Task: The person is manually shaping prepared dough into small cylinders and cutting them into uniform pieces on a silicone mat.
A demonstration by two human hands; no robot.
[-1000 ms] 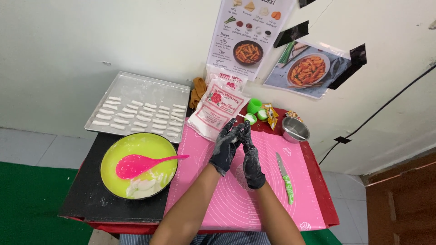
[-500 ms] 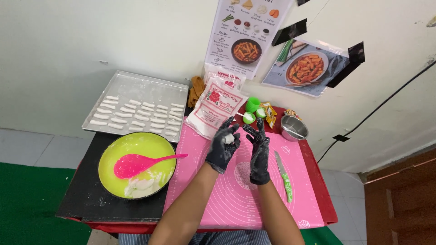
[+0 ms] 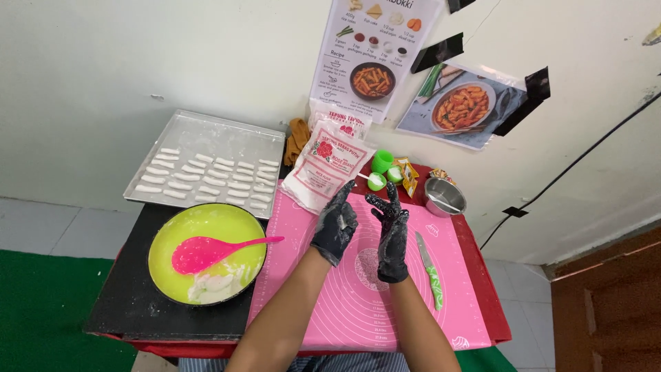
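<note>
Tray: a metal baking tray [image 3: 206,138] at far left leans against the wall, carrying rows of small white dough sticks [image 3: 206,180], kept out of the working area.
Bowl: a lime-green bowl [image 3: 180,227] holds leftover white dough [image 3: 213,284] and a pink spoon [image 3: 206,252] resting across it.
Mat: a pink silicone mat [image 3: 344,310] covers the table centre, bare for rolling.
Left hand: the left hand [image 3: 335,222], black-gloved and flour-dusted, is raised, fingers loosely spread, gripping nothing.
Right hand: the right hand [image 3: 391,234] faces it, just apart, fingers open (also empty).
Flour: 2 flour bags [image 3: 327,169] stand just behind the hands.
Knife: a green-handled knife [image 3: 429,270] lies on the mat's right side.
</note>
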